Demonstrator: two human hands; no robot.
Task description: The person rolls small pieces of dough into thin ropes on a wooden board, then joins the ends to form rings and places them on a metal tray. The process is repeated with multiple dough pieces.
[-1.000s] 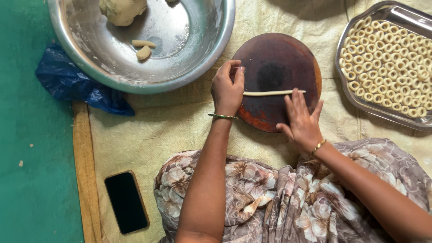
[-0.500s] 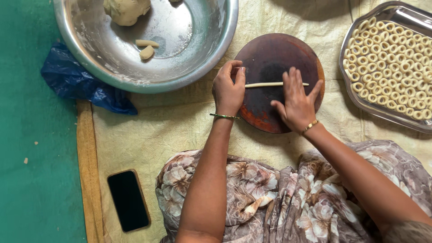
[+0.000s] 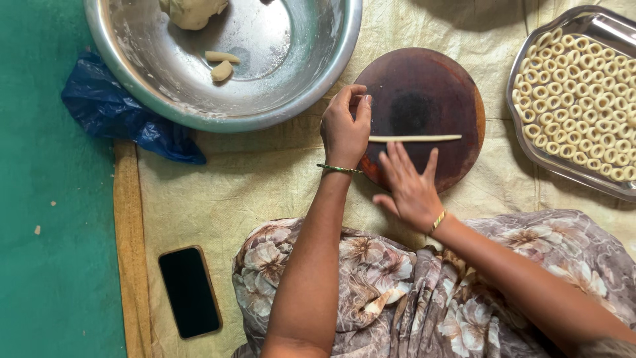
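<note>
Big steel bowl (image 3: 285,73) with a dough lump (image 3: 192,10) sits in reach above my round wooden board (image 3: 424,86). Left hand (image 3: 344,129), fingers curled, pins the thin dough rope (image 3: 414,138) at its left end; right hand (image 3: 409,185) open, flat, just below it, holding nothing.

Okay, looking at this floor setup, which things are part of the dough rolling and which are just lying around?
In use: dough rope, round board, left hand, right hand, steel bowl with dough lump and two small pieces, tray of dough rings.

Lying about: phone, blue bag, wooden strip.
</note>
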